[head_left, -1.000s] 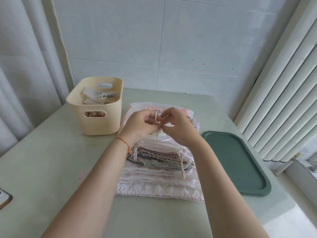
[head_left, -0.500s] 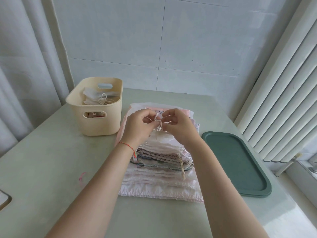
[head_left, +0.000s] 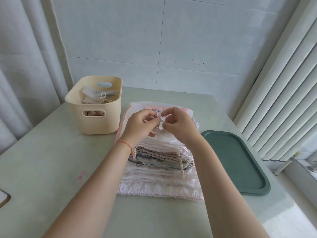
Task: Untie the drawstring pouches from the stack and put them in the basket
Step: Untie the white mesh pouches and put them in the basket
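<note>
A stack of drawstring pouches [head_left: 159,179], pink, white and grey, lies on the table in front of me. Above its far half, my left hand [head_left: 139,127] and my right hand [head_left: 178,126] meet and both pinch the white drawstring [head_left: 160,125] of the top white pouch [head_left: 163,137]. The knot sits between my fingertips, partly hidden by them. The cream plastic basket [head_left: 96,121] stands to the left of the stack and holds white pouches [head_left: 96,97] with loose cords.
A dark green tray [head_left: 236,162] lies right of the stack. A small pink scrap [head_left: 82,174] lies on the table at the left. A curtain hangs on the left, blinds on the right, a tiled wall behind.
Both hands have moved slightly away from me over the stack, still working the same drawstring knot. The stack and basket have not moved.
</note>
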Tool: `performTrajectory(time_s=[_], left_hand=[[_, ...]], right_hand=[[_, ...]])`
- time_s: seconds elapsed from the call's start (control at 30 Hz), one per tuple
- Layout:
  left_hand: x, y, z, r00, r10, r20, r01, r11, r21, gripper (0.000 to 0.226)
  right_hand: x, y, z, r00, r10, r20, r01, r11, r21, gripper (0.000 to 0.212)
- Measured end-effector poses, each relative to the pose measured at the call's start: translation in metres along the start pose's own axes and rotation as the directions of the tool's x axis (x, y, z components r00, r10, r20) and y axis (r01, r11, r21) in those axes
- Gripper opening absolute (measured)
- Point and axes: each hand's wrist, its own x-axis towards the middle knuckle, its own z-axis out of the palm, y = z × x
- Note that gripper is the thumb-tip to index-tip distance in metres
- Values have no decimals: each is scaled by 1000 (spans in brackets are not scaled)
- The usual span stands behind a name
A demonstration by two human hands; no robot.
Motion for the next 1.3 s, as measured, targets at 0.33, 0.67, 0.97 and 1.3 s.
performTrajectory(time_s=[0.33,0.67,0.97,1.3], left_hand=[[4,-8,-1,995,-14,-99,22,997,77,5],[3,-9,1,986,-65,-156,81,991,102,13],[5,-14,-6,969,-75,-236,123,973,193,10],[3,-7,0,971,-56,-231,92,985,148,19]], right_hand=[[10,9,-27,981,-37,-189,-47,905,-422,25],[-2,-14,-22,1000,26,17,-30,655,755,50],[-4,-6,-9,995,43,-89,-35,996,87,19],[-3,0,-6,1000,-16,23,26,844,-535,18]])
